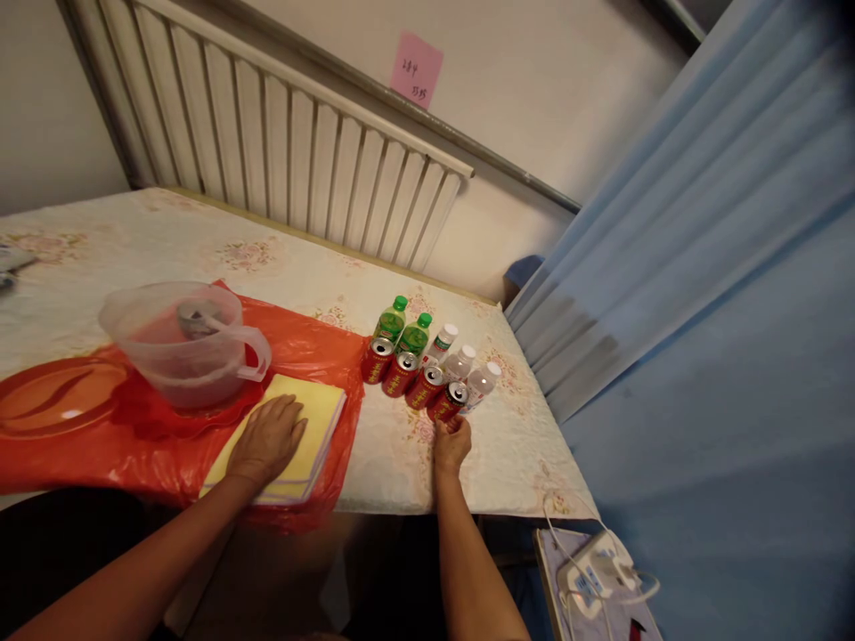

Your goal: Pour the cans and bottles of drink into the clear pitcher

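Note:
My left hand (268,438) lies flat, fingers stretched, on a folded stack of yellow cloths (321,405). At the near right end of a row of red drink cans (400,375), my right hand (452,442) has its fingers closed on the lower part of the last red can (449,402). Its fingertips are partly hidden. Behind the cans stand two green-capped bottles (414,336) and several clear white-capped bottles (482,381). A clear plastic jug (193,374) with something grey inside stands left of the cloths.
A red plastic sheet (304,334) lies under the jug and cloths, with an orange-red round lid (57,396) at left. The flowered tablecloth (394,472) covers the table. Blue curtains (695,374) hang at right, above a power strip (594,570) with cables. A radiator (287,133) lines the wall.

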`<move>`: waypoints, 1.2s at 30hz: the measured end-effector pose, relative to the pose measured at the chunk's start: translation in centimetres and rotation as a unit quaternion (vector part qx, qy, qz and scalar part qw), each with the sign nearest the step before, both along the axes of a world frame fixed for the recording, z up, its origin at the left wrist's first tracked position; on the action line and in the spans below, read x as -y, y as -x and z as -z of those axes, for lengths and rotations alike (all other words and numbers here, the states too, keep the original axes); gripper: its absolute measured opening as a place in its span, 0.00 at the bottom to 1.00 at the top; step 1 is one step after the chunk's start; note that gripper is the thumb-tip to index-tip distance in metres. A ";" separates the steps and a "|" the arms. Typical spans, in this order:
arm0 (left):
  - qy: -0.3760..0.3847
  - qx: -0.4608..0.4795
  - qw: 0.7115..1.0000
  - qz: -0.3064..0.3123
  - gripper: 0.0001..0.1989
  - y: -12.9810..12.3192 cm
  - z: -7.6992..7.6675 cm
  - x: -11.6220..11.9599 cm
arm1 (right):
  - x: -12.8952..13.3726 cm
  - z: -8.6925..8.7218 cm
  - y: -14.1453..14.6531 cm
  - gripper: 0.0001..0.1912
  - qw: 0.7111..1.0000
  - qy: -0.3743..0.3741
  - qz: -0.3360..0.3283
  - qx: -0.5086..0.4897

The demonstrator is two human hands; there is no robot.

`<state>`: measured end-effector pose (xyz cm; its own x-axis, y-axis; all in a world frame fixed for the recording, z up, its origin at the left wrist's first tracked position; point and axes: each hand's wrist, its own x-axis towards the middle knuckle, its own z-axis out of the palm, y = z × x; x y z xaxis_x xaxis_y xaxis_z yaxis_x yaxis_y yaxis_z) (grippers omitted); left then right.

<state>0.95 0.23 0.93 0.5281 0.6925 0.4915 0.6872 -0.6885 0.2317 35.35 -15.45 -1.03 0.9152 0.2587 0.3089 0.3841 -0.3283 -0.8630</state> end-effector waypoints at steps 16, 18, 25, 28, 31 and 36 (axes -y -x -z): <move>0.000 -0.002 1.000 0.000 0.20 0.0 0.1 0.0 | 0.0 -1.4 0.7 0.16 1.000 0.010 0.012 -0.008; 0.002 -0.004 1.000 -0.001 0.20 0.0 0.1 0.0 | 0.0 -1.4 0.7 0.16 1.000 0.011 0.010 -0.009; 0.010 -0.014 1.000 -0.005 0.19 0.0 0.0 0.1 | 0.1 -1.3 0.6 0.16 1.000 0.009 0.008 -0.010; 0.010 -0.018 1.000 -0.007 0.20 0.0 0.0 0.1 | 0.0 -1.2 0.6 0.16 1.000 0.007 0.010 -0.007; 0.012 -0.014 1.000 -0.006 0.20 0.0 -0.1 0.1 | 0.2 -1.3 0.8 0.15 1.000 0.004 0.011 -0.002; 0.014 0.002 1.000 0.001 0.19 0.0 -0.2 0.2 | 1.5 -1.5 2.1 0.12 0.999 -0.005 0.022 0.024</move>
